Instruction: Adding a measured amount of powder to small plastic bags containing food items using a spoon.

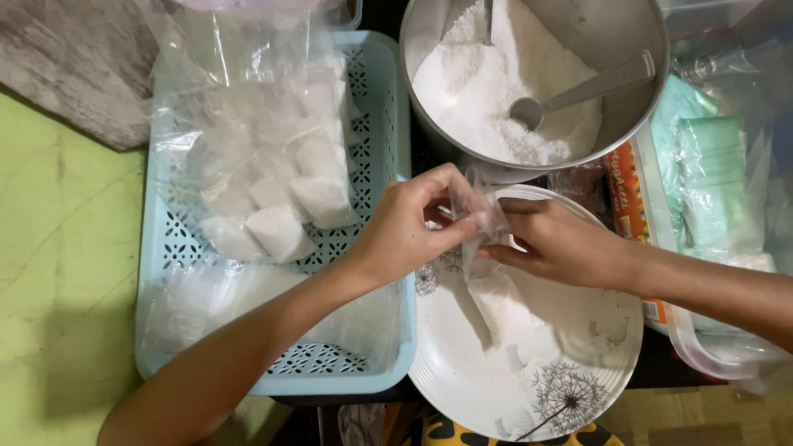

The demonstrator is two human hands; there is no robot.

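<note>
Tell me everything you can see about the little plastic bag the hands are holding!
The small clear plastic bag is thin, crinkly and see-through. Its lower part bulges with white powder, and its top is twisted narrow. The left hand and right hand pinch that top from either side with their fingertips. The bag hangs slanted, its filled end resting on the white plate with dandelion drawings, just below the metal bowl of white powder.

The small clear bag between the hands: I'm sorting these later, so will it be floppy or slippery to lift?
The small clear bag is thin film, probably floppy. White powder weighs its bottom, so it likely sags. Both the left hand and right hand pinch its top, suggesting slick film.
</note>
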